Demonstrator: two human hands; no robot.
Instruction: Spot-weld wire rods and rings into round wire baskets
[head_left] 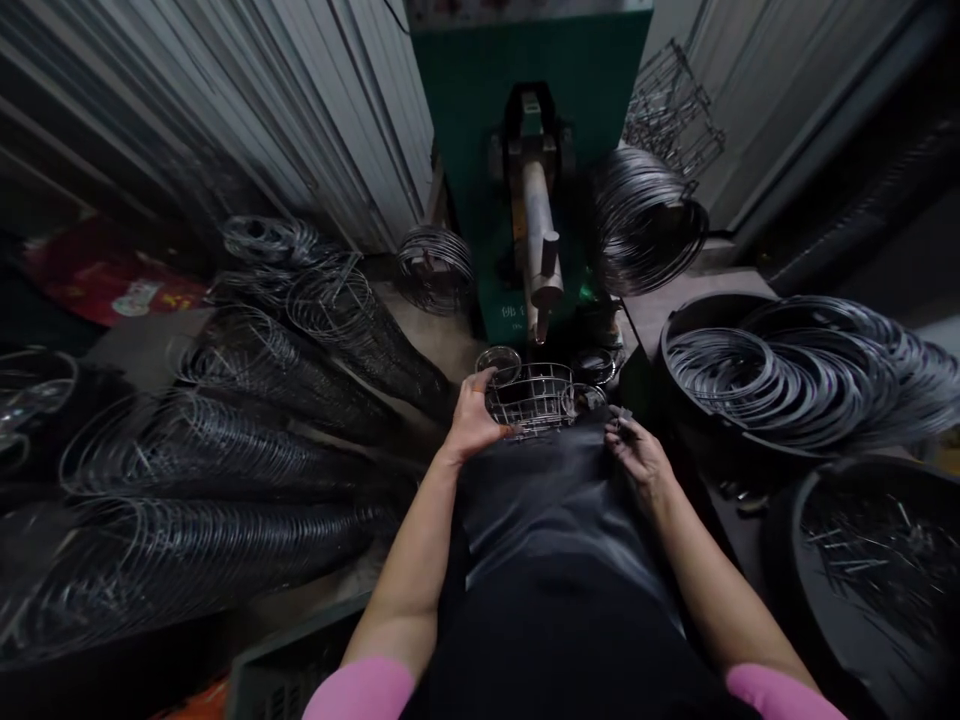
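The fingers [481, 377] of the left hand [469, 420] curl around the left side of a small wire basket [529, 408]. The right hand [641, 455] has its fingers bent close together, near the basket's right side. They may pinch something small and grey, but we cannot tell.

The basket is just in front of the dark apron [555, 500], near the tip of the metal arm [537, 215]. We think the left fingers could get squeezed or hurt if that arm presses down while they are so near. The basket could also tip or slide, because only one hand clearly has it.

Farther out, on the right, wire rings [720, 375] lean over the edge of a black tub [665, 350]. A bump could make them spill.

On the green machine [454, 120] we see pale writing. One sign looks like 佛, but the rest is too blurry. On the far left, a red bag [79, 262] has a white patch, and we cannot read it.
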